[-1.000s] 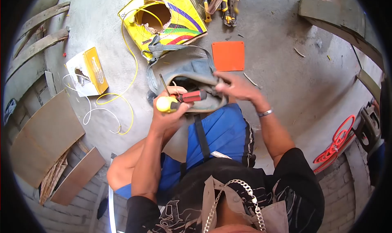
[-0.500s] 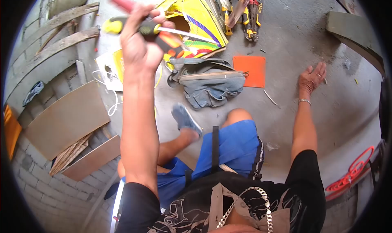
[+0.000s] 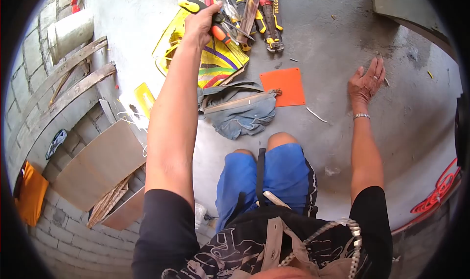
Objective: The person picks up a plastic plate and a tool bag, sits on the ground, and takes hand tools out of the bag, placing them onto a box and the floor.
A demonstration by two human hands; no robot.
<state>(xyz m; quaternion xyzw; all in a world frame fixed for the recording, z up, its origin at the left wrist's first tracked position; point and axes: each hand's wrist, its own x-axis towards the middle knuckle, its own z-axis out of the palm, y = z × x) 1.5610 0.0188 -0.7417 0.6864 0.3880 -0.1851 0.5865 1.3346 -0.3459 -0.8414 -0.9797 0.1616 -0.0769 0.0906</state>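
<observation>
My left hand [image 3: 198,27] is closed around a bunch of screwdrivers [image 3: 190,4], with yellow-and-black, red and orange-and-black handles sticking out. It is over a yellow printed bag [image 3: 223,58], close beside several hand tools on the floor. Among these are a tool with a clear handle [image 3: 248,19] and red-and-black pliers [image 3: 264,2]. Flat on the concrete at the right, my right hand [image 3: 366,83] has its fingers stretched out and holds nothing. A grey-blue cloth tool bag [image 3: 240,113] lies slumped in front of my knees, touching an orange square plate [image 3: 289,87].
Curved wooden pieces [image 3: 68,81] and boards [image 3: 100,154] lean along the block wall at left, near a white bucket [image 3: 73,32]. A grey slab-like edge [image 3: 411,10] juts in at upper right. Red coiled hose [image 3: 438,191] lies at lower right.
My left hand has moved forward and right with the screwdrivers, down toward the tools on the floor. My left leg has drawn in. My right hand stays on the floor.
</observation>
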